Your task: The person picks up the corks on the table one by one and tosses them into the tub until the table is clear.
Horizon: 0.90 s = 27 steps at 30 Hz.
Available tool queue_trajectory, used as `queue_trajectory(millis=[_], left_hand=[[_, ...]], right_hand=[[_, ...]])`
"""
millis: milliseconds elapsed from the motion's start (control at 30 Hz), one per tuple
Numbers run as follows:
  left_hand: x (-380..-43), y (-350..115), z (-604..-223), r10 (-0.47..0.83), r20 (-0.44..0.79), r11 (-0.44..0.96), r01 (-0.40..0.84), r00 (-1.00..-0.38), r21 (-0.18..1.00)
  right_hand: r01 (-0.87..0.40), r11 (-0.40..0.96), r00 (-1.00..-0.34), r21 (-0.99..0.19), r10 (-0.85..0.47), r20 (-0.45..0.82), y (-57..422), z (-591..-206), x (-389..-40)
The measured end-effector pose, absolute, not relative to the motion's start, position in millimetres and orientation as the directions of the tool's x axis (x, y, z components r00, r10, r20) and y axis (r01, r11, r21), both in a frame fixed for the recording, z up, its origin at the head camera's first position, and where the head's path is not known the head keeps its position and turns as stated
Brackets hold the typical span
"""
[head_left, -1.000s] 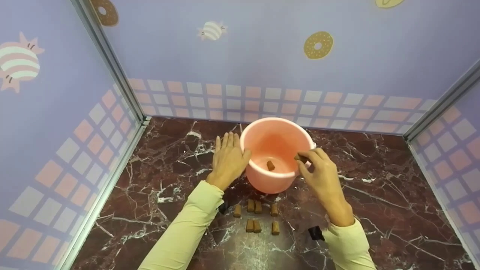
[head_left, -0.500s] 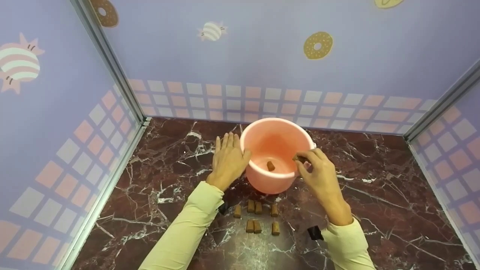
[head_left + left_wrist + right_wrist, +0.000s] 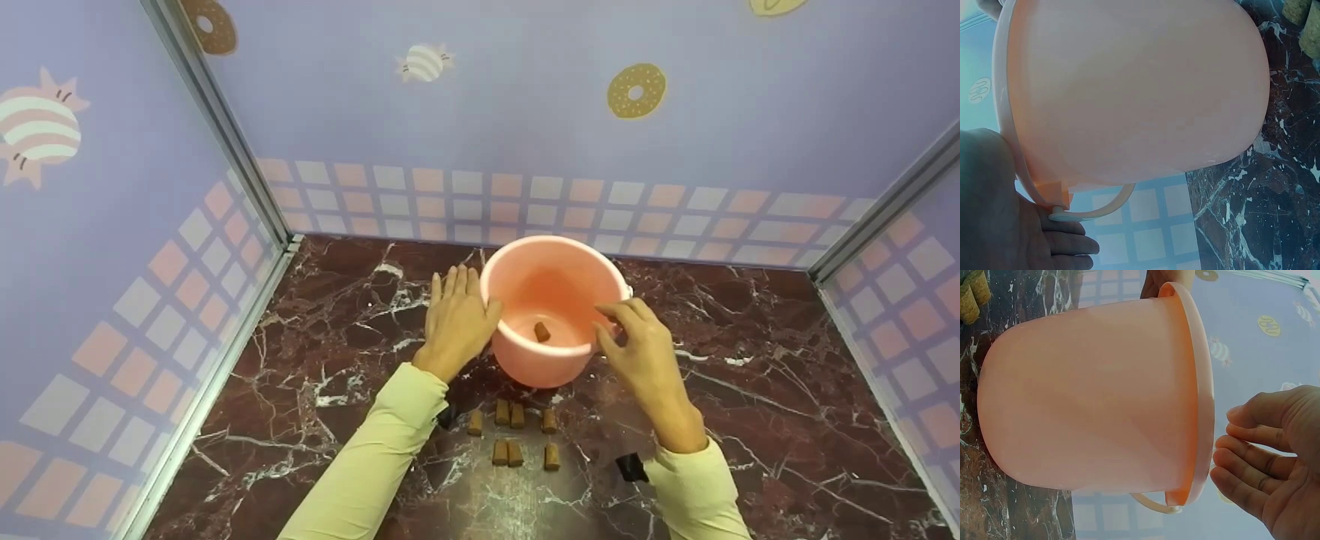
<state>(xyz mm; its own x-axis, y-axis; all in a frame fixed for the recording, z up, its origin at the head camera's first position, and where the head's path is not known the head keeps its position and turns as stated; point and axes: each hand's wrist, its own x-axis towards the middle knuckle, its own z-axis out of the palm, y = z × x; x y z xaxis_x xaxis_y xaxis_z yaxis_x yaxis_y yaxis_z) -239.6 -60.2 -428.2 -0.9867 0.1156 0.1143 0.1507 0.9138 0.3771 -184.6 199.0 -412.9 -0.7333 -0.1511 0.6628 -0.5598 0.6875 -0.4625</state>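
- The pink bucket (image 3: 541, 369) is standing upright on the marbled tabletop (image 3: 750, 420), near the back wall (image 3: 525, 105); its wide mouth is facing up.
- One brown plug (image 3: 541, 331) is lying on the bucket's floor, toward the near side; its end is pointing obliquely.
- The left hand (image 3: 459, 322) is steadying the bucket's left side; its thumb is resting at the rim, while the other fingers are extending straight along the outside, close together.
- The right hand (image 3: 645, 345) is hovering at the right edge of the mouth; its fingers are curving loosely, and thumb and forefinger are standing slightly apart in the head view; whether a fingertip is touching the rim, one cannot tell.
- The pale handle (image 3: 1100, 212) is hanging down along the bucket's far side, its hinge lying beside the left fingers in the left wrist view.
- Seven further plugs (image 3: 552, 457) are standing on the tabletop in front of the bucket; the farther row is showing a single, a close pair and a single; the nearer row is showing a close pair and a single.
- Pale yellow sleeves (image 3: 360, 469) are covering both forearms; a small black piece (image 3: 631, 467) is showing beside the right cuff.
- The lilac back wall is carrying doughnut and sweet pictures above pink and white squares; metal strips (image 3: 225, 112) are edging its corners.
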Motion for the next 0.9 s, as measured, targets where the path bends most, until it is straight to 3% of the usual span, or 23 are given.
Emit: queue_trajectory(millis=[367,900], left_hand=[[-239,-60,-428,0.119,0.118,0.915,0.155,-0.986,0.374],[-239,-61,-428,0.115,0.117,0.914,0.151,-0.986,0.377]], right_hand=[[-0.539,0.684,-0.757,-0.492,-0.138,0.638,203,-413,-178],[-0.555,0.689,-0.727,-0.466,-0.129,0.675,206,-418,-166]])
